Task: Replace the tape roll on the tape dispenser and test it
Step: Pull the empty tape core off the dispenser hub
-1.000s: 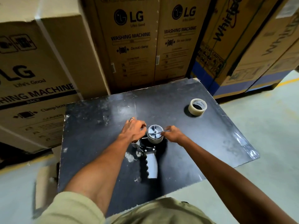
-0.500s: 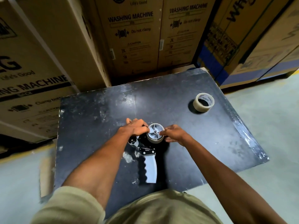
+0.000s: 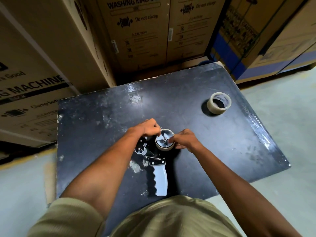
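We pinch spent roll [image 3: 164, 140] w/ both hands, L [image 3: 148, 127] & R [image 3: 183, 139] fingers curled, freeing it off dispenser [image 3: 154, 158]; fresh roll [image 3: 219, 103] waits near table [image 3: 188, 170] far-right corner.

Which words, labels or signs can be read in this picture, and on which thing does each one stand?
"WASHING MACHINE": top of the middle carton.
"Do not clamp": same carton, beside a symbol; again, fainter, on the carton to its right.
"CAUTION": middle carton; the fine print below is too small to read.
"MACHINE" and "Clamp bo...", cut off: left carton.
"CAUTION": yellow label on the blue-banded carton, blurred.
Print inside the spare tape roll: unreadable.
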`<control>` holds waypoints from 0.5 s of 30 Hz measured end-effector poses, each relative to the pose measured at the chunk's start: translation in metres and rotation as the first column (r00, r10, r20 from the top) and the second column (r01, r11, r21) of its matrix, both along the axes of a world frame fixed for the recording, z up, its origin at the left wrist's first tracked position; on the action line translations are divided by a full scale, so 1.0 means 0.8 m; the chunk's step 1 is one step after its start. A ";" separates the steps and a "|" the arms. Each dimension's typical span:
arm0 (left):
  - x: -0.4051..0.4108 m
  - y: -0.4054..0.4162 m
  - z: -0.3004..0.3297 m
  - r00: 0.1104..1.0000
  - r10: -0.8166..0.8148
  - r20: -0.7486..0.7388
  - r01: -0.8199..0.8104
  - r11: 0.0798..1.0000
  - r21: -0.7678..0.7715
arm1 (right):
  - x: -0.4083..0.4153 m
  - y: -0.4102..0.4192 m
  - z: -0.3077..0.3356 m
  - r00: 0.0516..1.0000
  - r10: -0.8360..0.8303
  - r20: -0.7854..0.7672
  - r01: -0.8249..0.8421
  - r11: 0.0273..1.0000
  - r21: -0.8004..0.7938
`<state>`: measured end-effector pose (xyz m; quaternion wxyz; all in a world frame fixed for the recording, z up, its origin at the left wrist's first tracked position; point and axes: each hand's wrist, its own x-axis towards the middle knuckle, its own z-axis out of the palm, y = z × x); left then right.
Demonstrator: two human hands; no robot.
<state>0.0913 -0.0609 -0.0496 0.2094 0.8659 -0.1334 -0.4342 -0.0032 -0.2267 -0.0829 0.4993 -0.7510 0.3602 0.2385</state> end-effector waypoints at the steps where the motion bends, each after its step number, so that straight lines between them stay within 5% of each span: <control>1: 0.001 0.002 -0.004 1.000 0.017 -0.011 -0.017 1.000 -0.019 | 0.001 0.001 0.001 1.000 -0.007 -0.004 0.007 1.000 -0.011; 7: 0.003 0.015 -0.018 0.979 0.156 -0.130 -0.176 0.972 -0.156 | -0.002 0.008 0.013 0.998 -0.064 0.013 0.064 0.996 -0.062; 15: -0.005 0.002 -0.006 0.990 0.139 0.019 -0.138 0.990 -0.039 | -0.007 0.016 0.024 0.997 -0.049 0.054 0.059 0.977 -0.206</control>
